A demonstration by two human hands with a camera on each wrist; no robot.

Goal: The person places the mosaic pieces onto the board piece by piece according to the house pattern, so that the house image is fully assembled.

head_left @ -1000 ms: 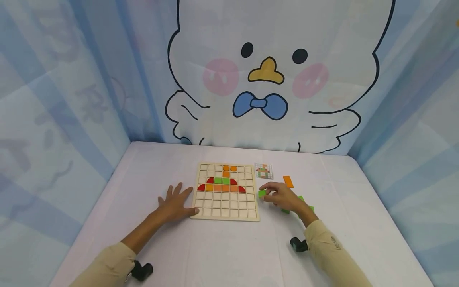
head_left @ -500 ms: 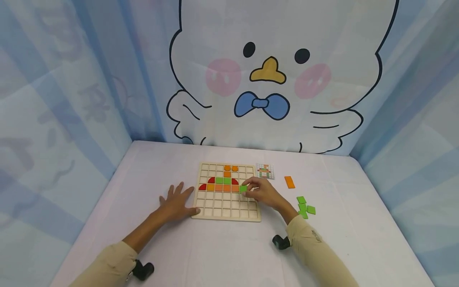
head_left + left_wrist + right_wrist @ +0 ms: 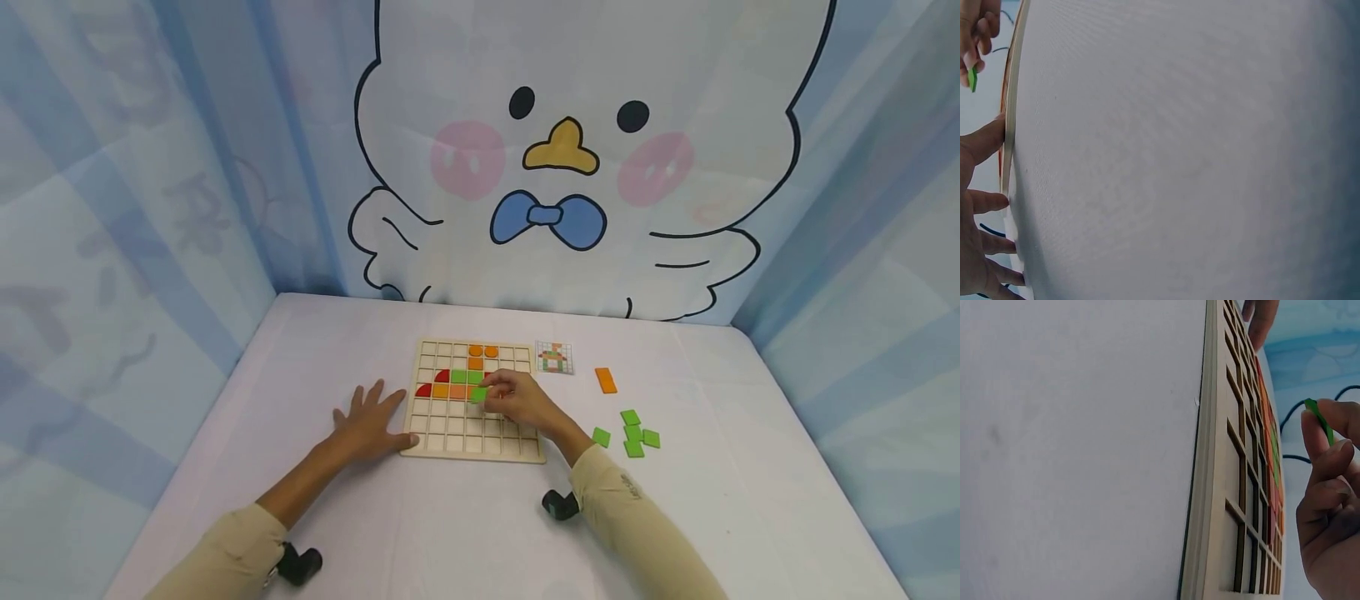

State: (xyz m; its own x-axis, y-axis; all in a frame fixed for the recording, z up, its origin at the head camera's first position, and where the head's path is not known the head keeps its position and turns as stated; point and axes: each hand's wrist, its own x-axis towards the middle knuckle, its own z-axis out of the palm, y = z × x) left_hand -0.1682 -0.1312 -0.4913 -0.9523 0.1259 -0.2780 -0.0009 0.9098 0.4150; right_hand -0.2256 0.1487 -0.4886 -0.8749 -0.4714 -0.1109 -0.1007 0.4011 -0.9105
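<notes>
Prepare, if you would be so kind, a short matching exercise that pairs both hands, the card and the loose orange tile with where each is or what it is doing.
Column one:
1. Left hand
2. Right hand
3. Card
4. Loose orange tile

Column two:
A. right of the card
B. pinching a green tile
C. at the left edge of the board
D. beside the board's far right corner

Right pairs: 1-C, 2-B, 3-D, 4-A.

smooth pale wood grid board (image 3: 472,447)
</notes>
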